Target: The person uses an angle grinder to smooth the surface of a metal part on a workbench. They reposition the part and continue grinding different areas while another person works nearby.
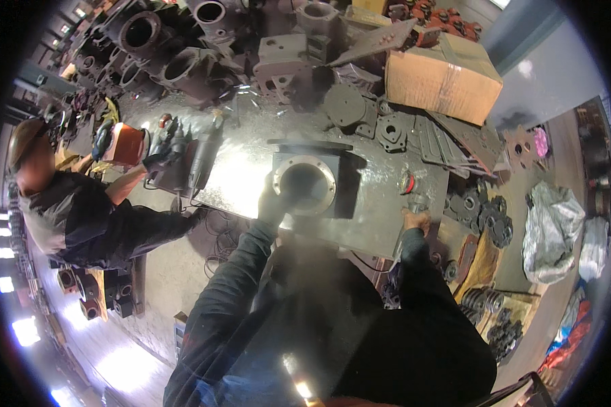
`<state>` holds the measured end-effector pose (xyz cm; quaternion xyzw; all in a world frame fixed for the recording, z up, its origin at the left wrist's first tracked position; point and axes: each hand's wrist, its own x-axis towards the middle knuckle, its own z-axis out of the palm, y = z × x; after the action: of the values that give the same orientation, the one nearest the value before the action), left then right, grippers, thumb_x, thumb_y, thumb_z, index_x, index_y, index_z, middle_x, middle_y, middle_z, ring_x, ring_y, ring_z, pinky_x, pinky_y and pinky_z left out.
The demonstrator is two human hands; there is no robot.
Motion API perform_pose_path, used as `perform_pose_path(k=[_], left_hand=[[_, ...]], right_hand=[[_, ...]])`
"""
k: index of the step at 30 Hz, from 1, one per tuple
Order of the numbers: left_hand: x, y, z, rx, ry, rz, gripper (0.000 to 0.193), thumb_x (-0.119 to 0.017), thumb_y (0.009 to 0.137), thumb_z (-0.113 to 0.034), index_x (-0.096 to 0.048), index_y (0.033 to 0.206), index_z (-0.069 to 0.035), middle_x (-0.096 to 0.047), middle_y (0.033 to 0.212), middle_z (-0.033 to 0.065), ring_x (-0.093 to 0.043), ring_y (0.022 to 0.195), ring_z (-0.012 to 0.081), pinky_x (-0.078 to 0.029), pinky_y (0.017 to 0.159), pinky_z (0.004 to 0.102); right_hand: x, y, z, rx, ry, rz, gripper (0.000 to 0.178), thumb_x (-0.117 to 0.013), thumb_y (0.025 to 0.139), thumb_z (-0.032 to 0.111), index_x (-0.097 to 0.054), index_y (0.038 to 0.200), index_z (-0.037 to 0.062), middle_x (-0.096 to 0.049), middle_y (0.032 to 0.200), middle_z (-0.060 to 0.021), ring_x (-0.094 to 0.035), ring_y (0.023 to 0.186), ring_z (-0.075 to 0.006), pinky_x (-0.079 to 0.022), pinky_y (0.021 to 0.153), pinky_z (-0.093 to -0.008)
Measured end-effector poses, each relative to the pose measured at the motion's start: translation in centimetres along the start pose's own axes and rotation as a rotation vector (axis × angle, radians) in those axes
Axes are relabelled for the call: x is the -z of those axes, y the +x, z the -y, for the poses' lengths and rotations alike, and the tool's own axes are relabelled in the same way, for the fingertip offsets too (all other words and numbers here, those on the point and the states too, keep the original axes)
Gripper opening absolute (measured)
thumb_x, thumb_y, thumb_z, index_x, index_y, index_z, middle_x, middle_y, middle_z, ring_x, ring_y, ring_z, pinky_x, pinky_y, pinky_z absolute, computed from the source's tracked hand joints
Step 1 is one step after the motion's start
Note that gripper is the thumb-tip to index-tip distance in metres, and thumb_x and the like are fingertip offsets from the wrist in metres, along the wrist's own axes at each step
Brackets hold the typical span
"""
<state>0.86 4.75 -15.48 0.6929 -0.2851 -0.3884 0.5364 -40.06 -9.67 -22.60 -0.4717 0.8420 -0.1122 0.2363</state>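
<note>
A grey metal casting (327,184) with a round flanged opening stands on the metal-topped bench, directly in front of me. Against its left side is my left hand (271,203), whose fingers are smeared by glare and blur. To the right of the casting, at the bench's near edge, my right hand (416,221) is closed round the near end of a grey hand tool (418,203). Just beyond it sits a small red-ringed round part (406,182); whether it belongs to the tool I cannot tell.
Large pipe-like castings (190,71) crowd the bench's far side. A cardboard box (441,78), flat plates (448,146) and a round cover (345,105) lie at the far right. At left a co-worker (81,203) reaches toward power tools (204,159). Dark cables (220,237) hang below the bench.
</note>
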Motion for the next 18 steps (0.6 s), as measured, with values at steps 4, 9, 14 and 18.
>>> perform_pose_path(k=[4,9,14,18], left_hand=[[0.0,0.9,2.3,-0.111,0.069,-0.018,0.062,-0.057,0.09,0.008,-0.043,0.149,-0.004,-0.062,0.118,0.0129,-0.065,0.075,0.0152,-0.057,0.058,0.0288],[0.5,0.1,-0.3,-0.072,0.068,0.089,0.06,-0.063,0.094,0.0,-0.04,0.15,0.001,-0.06,0.122,0.0162,-0.066,0.079,0.0172,-0.057,0.064,0.0281],[0.5,-6.7,-7.6,-0.735,0.491,-0.274,0.068,-0.069,0.095,-0.008,-0.036,0.153,0.007,-0.056,0.144,0.0243,-0.059,0.129,0.0286,-0.049,0.105,0.0389],[-1.5,-12.8,-10.2,-0.415,0.098,0.411,0.071,-0.073,0.093,-0.012,-0.04,0.154,0.002,-0.056,0.146,0.0205,-0.058,0.13,0.0282,-0.048,0.108,0.0396]], right_hand=[[1.2,0.7,-0.5,-0.035,0.156,0.091,0.057,-0.086,0.065,0.031,-0.072,0.107,-0.0054,-0.073,0.11,-0.0268,-0.069,0.105,-0.0406,-0.053,0.092,-0.0432],[1.5,-0.3,-3.3,0.458,0.027,0.153,0.04,-0.083,0.075,0.027,-0.077,0.102,-0.0017,-0.075,0.102,-0.0194,-0.072,0.097,-0.0298,-0.053,0.087,-0.0407],[3.3,-4.1,-2.9,0.476,0.606,0.207,0.03,-0.074,0.089,0.028,-0.078,0.105,0.0023,-0.074,0.087,-0.0098,-0.07,0.082,-0.0227,-0.053,0.079,-0.0344],[3.9,-8.7,-1.0,0.471,0.814,0.29,0.034,-0.067,0.094,0.031,-0.071,0.1,-0.0021,-0.07,0.087,-0.0115,-0.068,0.077,-0.0223,-0.054,0.073,-0.0342]])
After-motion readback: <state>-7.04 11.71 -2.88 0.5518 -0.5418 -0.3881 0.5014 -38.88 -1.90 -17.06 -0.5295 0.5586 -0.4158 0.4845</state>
